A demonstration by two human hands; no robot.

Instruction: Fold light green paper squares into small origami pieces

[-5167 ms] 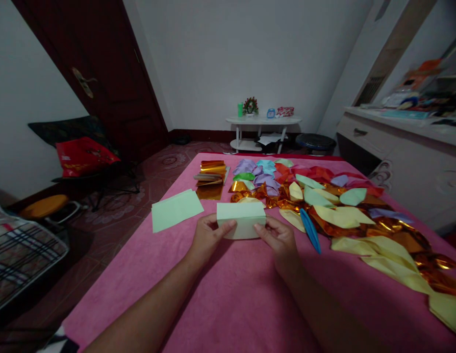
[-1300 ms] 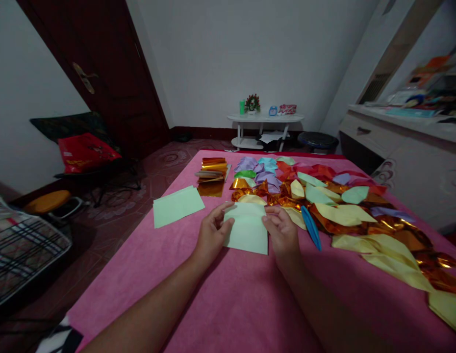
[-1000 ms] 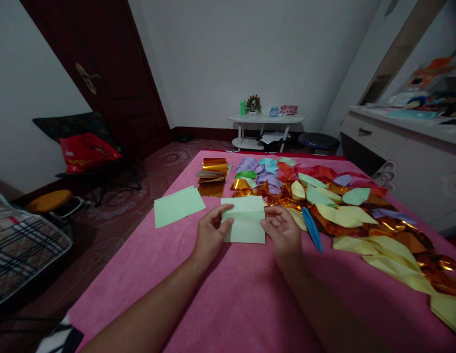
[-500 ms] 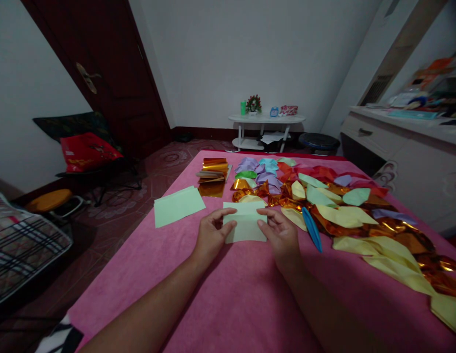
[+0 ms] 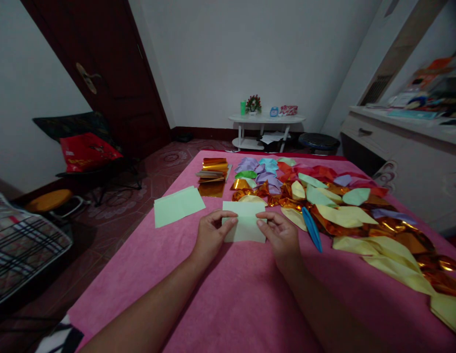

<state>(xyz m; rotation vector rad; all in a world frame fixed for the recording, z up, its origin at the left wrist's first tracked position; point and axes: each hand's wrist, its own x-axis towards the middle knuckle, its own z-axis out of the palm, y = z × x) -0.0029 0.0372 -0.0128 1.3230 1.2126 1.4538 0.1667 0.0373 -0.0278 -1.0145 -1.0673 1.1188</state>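
Note:
A pale green sheet of paper with a crease across its middle is held just above the pink tablecloth. My left hand pinches its left side between thumb and forefinger. On the right side, my right hand grips it the same way, thumb below and forefinger at the crease. To the left lies a stack of pale green paper. Behind that sits a pile of shiny gold foil sheets. A blue folded paper piece rests right of my right hand.
Folded papers and gold foil pieces in several colours cover the right side of the table. A small white table stands by the far wall. A chair with a red bag is at left, a white cabinet at right.
The green sheet was folded over several seconds ago, then opened out with its crease showing. In the last second both forefingers have moved inward onto the crease.

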